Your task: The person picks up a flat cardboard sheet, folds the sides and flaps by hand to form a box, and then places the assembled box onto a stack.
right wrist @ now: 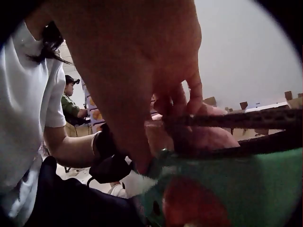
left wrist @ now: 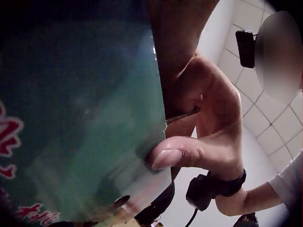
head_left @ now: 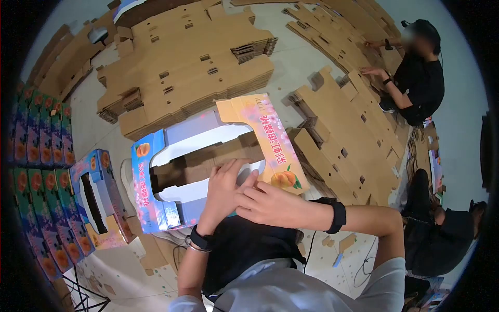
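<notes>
With wrists angled inward, I bent my left hand's (head_left: 221, 192) fingers over the glossy, printed cardboard box's (head_left: 283, 151) near rim, while my right hand (head_left: 267, 205) pinched that wall before the torso

From above, the head view looks down on the whole box (head_left: 285, 148) and the far cardboard (head_left: 182, 62). The left wrist view, very close, faces up past the box to ceiling tiles (left wrist: 277, 135); the right, close and low, skims its edge, the shirt (right wrist: 23, 90) at frame left. All share the box.
</notes>
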